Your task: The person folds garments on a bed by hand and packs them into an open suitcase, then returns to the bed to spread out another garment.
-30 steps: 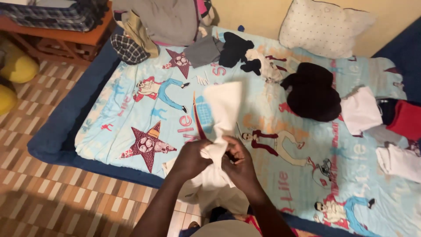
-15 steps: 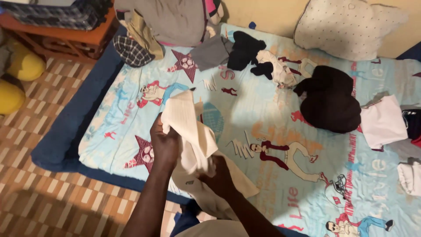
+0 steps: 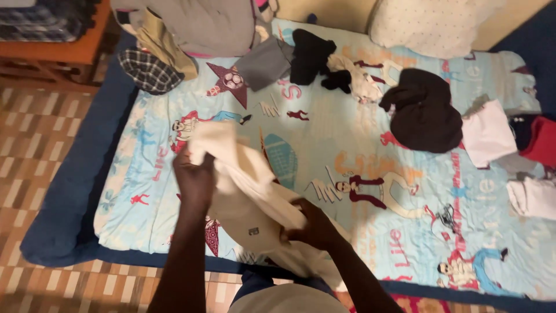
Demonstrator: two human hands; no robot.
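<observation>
- Left hand (image 3: 196, 177) closed on upper part of cream garment (image 3: 249, 194), fingers bunched round the cloth near its top edge.
- Right hand (image 3: 310, 227) clamped on lower part of same garment, cloth gathered in the fist.
- Garment held up betw. both hands, over near edge of mattress (image 3: 69, 197); slanted from upper left to lower right, small dark label showing on its lower front.
- Stretched loosely, w/ folds and slack in the middle; bottom part hung down past mattress edge toward the person's lap.
- Mattress dark blue, covered w/ light blue cartoon-print sheet (image 3: 347, 139): stars, figures, lettering.
- Black garment (image 3: 425, 110) heaped on sheet, well apart from hands, toward upper right.
- Folded white piece (image 3: 487, 132) just beside black heap, on its right; red cloth (image 3: 541, 142) further right at frame edge.
- Another white folded piece (image 3: 533, 197) lay near right edge, below the red one.
- Grey cloth (image 3: 263, 62) and small black item (image 3: 310, 53) near head of mattress, w/ pale crumpled cloth (image 3: 359, 81) beside them.
- Plaid cloth (image 3: 147, 71) at upper left corner of sheet, under a grey-and-tan pile (image 3: 197, 26).
- Spotted pillow (image 3: 428, 26) against wall at top.
- Wooden furniture (image 3: 52, 52) at top left; striped tile floor (image 3: 35, 150) left of mattress.
</observation>
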